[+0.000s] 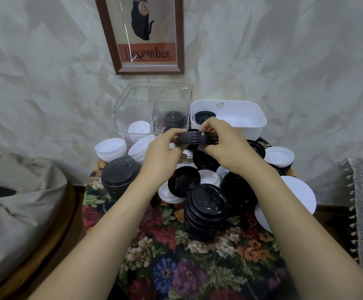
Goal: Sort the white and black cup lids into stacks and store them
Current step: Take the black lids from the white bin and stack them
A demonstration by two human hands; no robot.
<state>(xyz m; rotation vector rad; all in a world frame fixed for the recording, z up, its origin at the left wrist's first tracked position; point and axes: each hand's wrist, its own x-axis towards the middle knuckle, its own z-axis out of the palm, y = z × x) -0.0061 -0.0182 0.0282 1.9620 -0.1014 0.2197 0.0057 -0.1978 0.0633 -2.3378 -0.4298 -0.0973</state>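
Two hands share one thin stack of black lids, held flat and edge-on, its width running from hand to hand. The left hand curls around its left rim; the right hand pinches its right rim. Beyond the fingers sit two bins, a clear bin and a white bin. Nearer the wrists stand two taller piles, a left black stack and a right black stack.

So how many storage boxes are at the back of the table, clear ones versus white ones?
Clear: 2, the large clear box and the smaller ribbed clear box
White: 1, the white tub
Total: 3
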